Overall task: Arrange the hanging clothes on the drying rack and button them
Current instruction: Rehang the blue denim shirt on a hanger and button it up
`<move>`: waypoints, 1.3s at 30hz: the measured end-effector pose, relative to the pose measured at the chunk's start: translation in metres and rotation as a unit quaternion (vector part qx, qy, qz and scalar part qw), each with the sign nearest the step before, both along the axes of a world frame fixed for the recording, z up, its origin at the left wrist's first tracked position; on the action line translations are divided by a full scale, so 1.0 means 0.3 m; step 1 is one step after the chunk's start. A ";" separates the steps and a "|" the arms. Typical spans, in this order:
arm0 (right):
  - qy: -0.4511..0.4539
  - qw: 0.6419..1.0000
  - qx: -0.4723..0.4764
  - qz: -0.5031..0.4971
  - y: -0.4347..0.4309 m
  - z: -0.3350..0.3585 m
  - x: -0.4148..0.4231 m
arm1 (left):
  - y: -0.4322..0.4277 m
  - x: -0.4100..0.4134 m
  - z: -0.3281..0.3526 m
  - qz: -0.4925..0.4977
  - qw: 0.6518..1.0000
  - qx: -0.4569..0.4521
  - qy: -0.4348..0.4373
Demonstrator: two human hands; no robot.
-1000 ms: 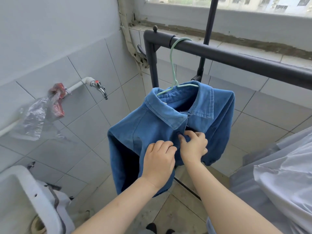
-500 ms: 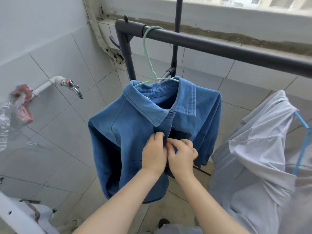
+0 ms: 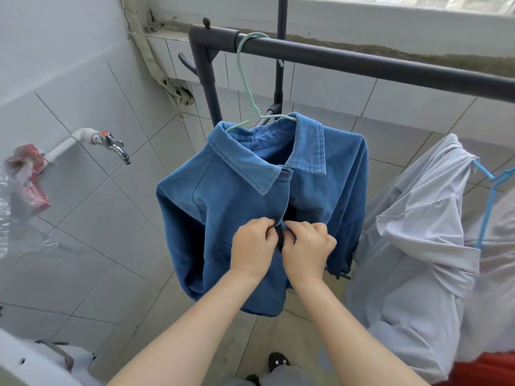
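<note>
A blue denim shirt [image 3: 223,207] hangs on a pale green hanger [image 3: 248,87] from the dark rail of the drying rack [image 3: 362,61]. Its collar button looks fastened; below it the front gapes open. My left hand [image 3: 252,247] pinches the left edge of the shirt's front at chest height. My right hand [image 3: 306,249] pinches the right edge against it, thumbs and fingertips meeting at the placket. The button itself is hidden by my fingers. A white shirt [image 3: 423,268] hangs to the right on a blue hanger [image 3: 490,190].
A tap [image 3: 111,143] sticks out of the tiled wall on the left, with a red and clear plastic bag [image 3: 25,176] beside it. A white basin edge [image 3: 25,363] fills the lower left corner. Something red [image 3: 485,369] lies at the lower right.
The view has swung right, bringing the white shirt into sight. My hands slid down the blue shirt's front and closed together on the placket.
</note>
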State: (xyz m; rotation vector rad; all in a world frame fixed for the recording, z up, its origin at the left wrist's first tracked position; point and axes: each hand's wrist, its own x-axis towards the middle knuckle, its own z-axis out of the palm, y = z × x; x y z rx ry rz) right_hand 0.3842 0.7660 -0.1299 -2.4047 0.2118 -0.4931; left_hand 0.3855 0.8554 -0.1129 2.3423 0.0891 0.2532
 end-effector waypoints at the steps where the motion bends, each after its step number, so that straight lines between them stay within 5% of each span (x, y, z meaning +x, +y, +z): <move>1: 0.004 1.000 -0.009 0.002 -0.005 0.006 0.006 | 0.010 0.001 0.004 -0.009 1.000 0.019 -0.002; 7: 0.039 0.999 -0.037 0.008 -0.013 0.067 0.058 | 0.031 -0.008 0.046 -0.046 0.996 0.064 -0.028; 15: 0.076 0.997 -0.002 0.013 -0.006 0.088 0.093 | 0.045 0.026 0.095 -0.030 0.999 -0.036 0.027; 22: 0.086 0.995 -0.013 0.056 -0.020 0.101 0.103 | 0.039 0.038 0.089 -0.092 0.991 0.095 0.011; 29: 0.076 0.993 -0.038 0.085 -0.029 0.100 0.087 | 0.044 0.058 0.101 -0.043 0.998 -0.029 0.037; 39: 0.120 0.987 0.034 0.105 -0.019 0.119 0.086 | 0.044 0.082 0.101 -0.017 0.996 -0.040 0.079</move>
